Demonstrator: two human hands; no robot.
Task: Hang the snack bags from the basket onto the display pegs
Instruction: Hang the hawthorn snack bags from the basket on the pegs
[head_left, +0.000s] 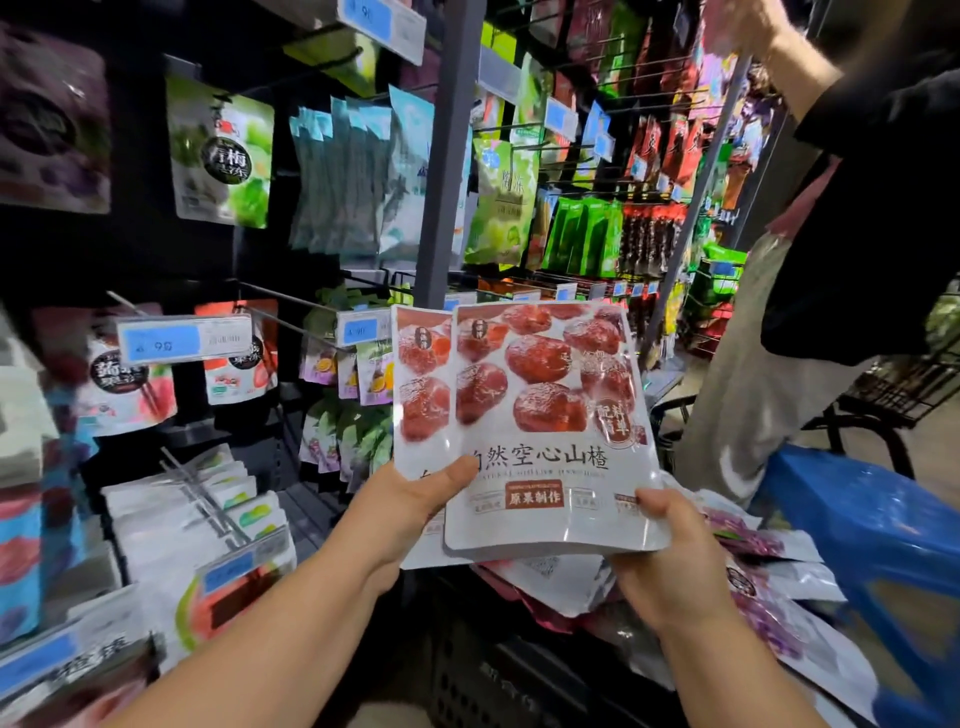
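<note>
Over the basket (467, 665), I am holding a small stack of hawthorn snack bags (550, 426) upright. My left hand (415, 499) is pinching the lower left edge, thumb lying across the front, and my right hand (670, 551) is gripping the lower right corner with curled fingers. At least two bags are fanning apart at the top, and more are lying in the basket beneath. To hang them well, I am thinking of freeing one bag, finding its top hole, which I cannot make out, and sliding it straight along a peg (291, 298) to the left. I cannot tell which peg suits them.
</note>
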